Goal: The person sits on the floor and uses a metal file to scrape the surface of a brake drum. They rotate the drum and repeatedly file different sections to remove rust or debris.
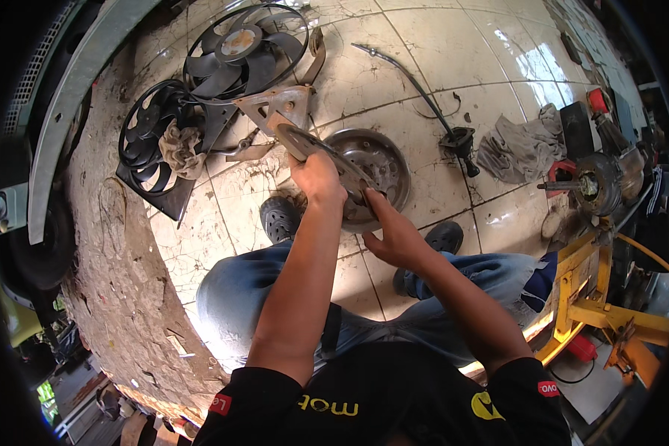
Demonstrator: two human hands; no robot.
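Note:
My left hand (320, 178) is closed around the near edge of a round metal disc (311, 141), brownish and worn. It is held tilted, nearly edge-on, so most of its face is hidden. My right hand (398, 236) grips the disc's lower right end, thumb apart from the fingers. Beneath it on the tiles lies a dish-shaped metal part (400, 165) like a steel wheel, with holes in its middle; the disc and my hands cover its left side.
Two black radiator fans (238, 43) (147, 119) and a rusty bracket (284, 104) lie at the far left. Rightward are a gear lever with cable (457, 141), a grey rag (520, 145), a metal hub assembly (598, 186) and a yellow metal frame (602, 312). My clogs (280, 219) flank the wheel-like part.

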